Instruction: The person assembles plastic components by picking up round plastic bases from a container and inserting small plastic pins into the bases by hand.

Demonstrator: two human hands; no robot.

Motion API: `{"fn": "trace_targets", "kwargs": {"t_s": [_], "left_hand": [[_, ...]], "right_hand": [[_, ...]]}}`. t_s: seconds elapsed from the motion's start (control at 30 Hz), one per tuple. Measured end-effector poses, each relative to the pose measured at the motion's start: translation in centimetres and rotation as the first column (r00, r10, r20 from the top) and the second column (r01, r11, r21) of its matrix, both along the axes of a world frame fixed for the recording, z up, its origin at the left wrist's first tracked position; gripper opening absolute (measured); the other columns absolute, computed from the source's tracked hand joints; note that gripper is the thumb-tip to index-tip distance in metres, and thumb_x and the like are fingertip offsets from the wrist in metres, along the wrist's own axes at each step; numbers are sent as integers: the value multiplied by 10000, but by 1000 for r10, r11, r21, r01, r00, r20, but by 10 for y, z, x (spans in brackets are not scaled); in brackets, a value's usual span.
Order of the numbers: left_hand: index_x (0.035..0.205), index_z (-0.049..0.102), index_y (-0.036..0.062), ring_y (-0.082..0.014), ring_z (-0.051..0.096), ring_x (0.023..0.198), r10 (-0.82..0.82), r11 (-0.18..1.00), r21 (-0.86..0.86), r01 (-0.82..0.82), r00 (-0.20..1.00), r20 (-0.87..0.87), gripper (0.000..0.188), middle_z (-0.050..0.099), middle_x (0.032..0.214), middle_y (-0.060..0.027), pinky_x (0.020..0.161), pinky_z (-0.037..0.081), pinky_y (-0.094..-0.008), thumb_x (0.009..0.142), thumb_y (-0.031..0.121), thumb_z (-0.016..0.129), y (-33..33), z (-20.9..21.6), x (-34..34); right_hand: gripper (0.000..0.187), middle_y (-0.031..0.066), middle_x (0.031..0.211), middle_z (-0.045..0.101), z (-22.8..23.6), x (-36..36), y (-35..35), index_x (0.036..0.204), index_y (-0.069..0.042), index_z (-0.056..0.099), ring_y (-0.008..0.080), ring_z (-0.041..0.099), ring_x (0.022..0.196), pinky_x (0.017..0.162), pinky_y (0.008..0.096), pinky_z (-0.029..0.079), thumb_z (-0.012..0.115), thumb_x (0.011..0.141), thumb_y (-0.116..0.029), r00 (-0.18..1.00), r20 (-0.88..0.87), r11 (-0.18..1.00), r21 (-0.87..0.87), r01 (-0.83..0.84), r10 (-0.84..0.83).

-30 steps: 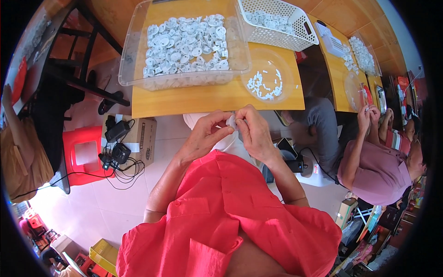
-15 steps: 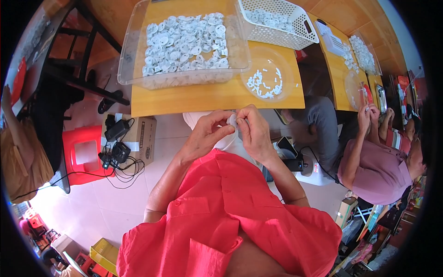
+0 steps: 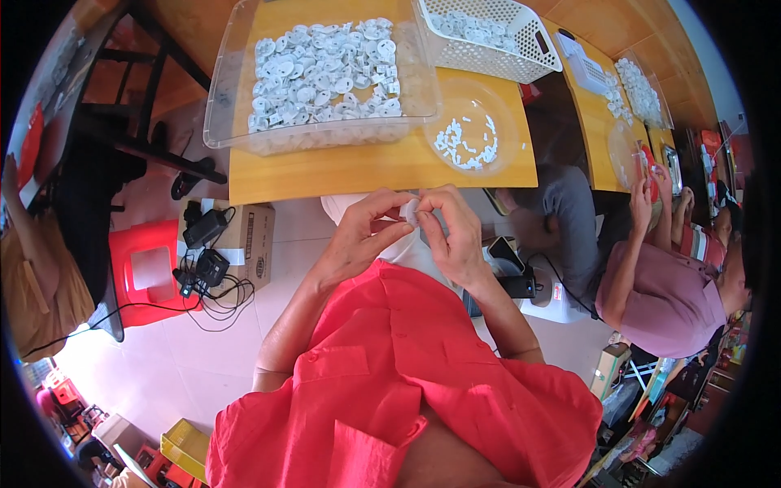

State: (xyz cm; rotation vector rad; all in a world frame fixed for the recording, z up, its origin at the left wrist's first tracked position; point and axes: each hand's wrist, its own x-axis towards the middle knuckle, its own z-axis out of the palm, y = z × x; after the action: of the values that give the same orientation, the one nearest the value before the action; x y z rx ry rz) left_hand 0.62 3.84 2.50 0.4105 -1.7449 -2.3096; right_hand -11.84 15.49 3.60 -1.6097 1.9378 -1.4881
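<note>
Between my two hands, just off the table's front edge, is a small round white plastic piece (image 3: pixel 410 212). My left hand (image 3: pixel 364 230) pinches it between thumb and fingers. From the other side my right hand (image 3: pixel 450 232) closes its thumb and fingertips on the same piece; whether a smaller part sits in that pinch is hidden. Beyond my hands, a clear shallow dish (image 3: pixel 506 140) holds many tiny white pieces (image 3: pixel 452 145). To its left stands a large clear plastic bin (image 3: pixel 224 106) with a heap of similar round white pieces (image 3: pixel 321 69).
A white perforated basket (image 3: pixel 488 61) of white parts stands at the table's back right. Left of my legs are a red stool (image 3: pixel 122 252) and a cardboard box (image 3: pixel 259 244) with black adapters and tangled cables (image 3: pixel 213 266). Another person (image 3: pixel 663 297) works at the right.
My hands stay together on the white piece, with only slight finger movement. The co-worker's hands at the right have shifted a little. The whole view has moved slightly.
</note>
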Motion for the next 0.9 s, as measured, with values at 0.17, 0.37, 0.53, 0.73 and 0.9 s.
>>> {"fn": "trace_targets", "kwargs": {"t_s": [0.17, 0.37, 0.53, 0.73, 0.9], "left_hand": [[1125, 533, -21, -149, 526, 990, -11, 999, 31, 12, 1000, -16, 278, 518, 1031, -63, 868, 429, -279, 848, -11, 538, 1, 1, 1], [1120, 534, -25, -138, 529, 977, 15, 1000, 24, -14, 999, -33, 277, 521, 1032, -62, 857, 442, -263, 843, -19, 545, 3, 1, 1], [1121, 536, -16, -135, 532, 968, 6, 998, -61, -6, 1000, 7, 282, 525, 1037, -67, 842, 452, -260, 840, -14, 554, 1, 1, 1], [1124, 538, -15, -143, 535, 964, -1, 1000, -12, 1, 999, -32, 287, 532, 1016, -65, 838, 448, -269, 837, -10, 558, -1, -2, 0], [1123, 540, -15, -147, 536, 965, -4, 1000, 4, 4, 1000, -5, 283, 529, 1034, -65, 844, 443, -272, 841, -2, 557, 2, -1, 3]], "right_hand": [[152, 152, 793, 479, 0, 0, -1, 873, -3, 474, 331, 531, 695, 627, 348, 454, 544, 764, 77, 995, -97, 998, -64, 6, -12], [143, 149, 782, 490, -3, 2, -2, 855, -2, 481, 330, 540, 678, 616, 347, 462, 557, 760, 72, 996, -83, 998, -59, 25, -30], [153, 139, 780, 509, -2, 3, 0, 863, 4, 501, 294, 550, 671, 599, 328, 455, 576, 749, 72, 999, -30, 999, -19, 31, -32], [147, 127, 772, 535, 6, 3, 2, 863, 10, 517, 260, 564, 678, 666, 315, 464, 573, 745, 77, 995, 74, 997, -18, 69, -67], [141, 134, 758, 506, 5, 4, 3, 850, 9, 492, 279, 536, 644, 570, 329, 431, 568, 750, 72, 998, 16, 999, -1, 53, -53]]}}
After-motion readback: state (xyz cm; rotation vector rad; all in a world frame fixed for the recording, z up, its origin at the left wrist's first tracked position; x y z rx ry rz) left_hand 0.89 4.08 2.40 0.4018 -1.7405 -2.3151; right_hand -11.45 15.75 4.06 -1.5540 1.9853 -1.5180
